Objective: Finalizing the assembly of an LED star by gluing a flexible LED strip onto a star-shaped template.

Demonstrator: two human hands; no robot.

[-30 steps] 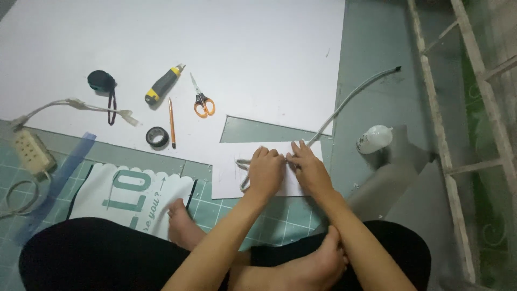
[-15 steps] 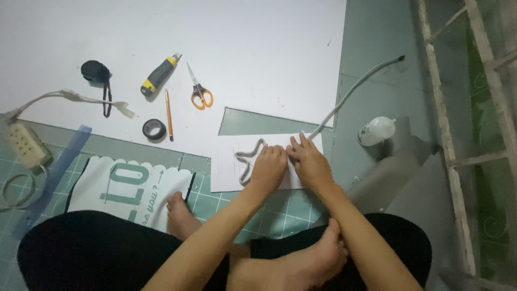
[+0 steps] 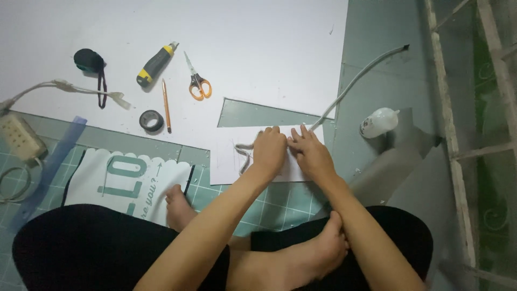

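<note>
My left hand (image 3: 269, 151) and my right hand (image 3: 309, 153) rest side by side on a small white sheet of paper (image 3: 226, 161) on the green cutting mat (image 3: 280, 199). Both press down on a grey cord (image 3: 353, 83) that runs from the upper right, passes under my fingers and bends into a zigzag (image 3: 243, 156) left of my left hand. Fingers lie flat and close together over the cord. My bare feet and crossed legs in black fill the bottom of the view.
On the big white board (image 3: 258, 48) lie orange-handled scissors (image 3: 197, 83), a pencil (image 3: 166, 105), a yellow-black utility knife (image 3: 155, 64), a tape roll (image 3: 151, 120) and a black tape measure (image 3: 89, 60). A power strip (image 3: 19, 137) sits far left, a white glue bottle (image 3: 378, 122) right, a wooden ladder (image 3: 463, 134) beyond.
Both hands stay on the cord and paper. The cord's bend left of my left hand has shifted slightly; the view has drifted a little.
</note>
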